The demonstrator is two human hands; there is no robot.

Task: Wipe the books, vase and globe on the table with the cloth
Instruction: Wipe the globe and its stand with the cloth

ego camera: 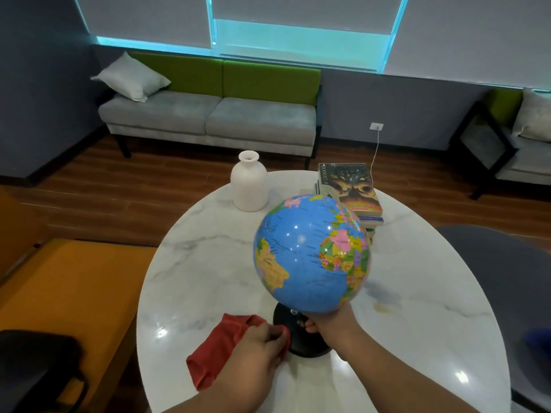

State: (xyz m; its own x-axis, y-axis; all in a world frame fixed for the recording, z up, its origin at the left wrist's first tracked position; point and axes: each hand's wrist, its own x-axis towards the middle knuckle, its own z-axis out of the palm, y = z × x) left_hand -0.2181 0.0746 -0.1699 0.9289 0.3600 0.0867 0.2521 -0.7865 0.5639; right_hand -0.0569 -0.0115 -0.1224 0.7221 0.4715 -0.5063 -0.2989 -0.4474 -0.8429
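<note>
Partly behind globe [311,254], books [354,189], vase [249,183] beside

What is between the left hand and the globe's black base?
The red cloth, which the left hand holds against the base; the head view shows it.

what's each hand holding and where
Left hand pinches the red cloth at one end, against the black base; right hand grips the globe by its stem.

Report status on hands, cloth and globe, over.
Left hand holds red cloth against globe base. Right hand grips globe under the ball. Vase, books behind, nothing blocking.
</note>
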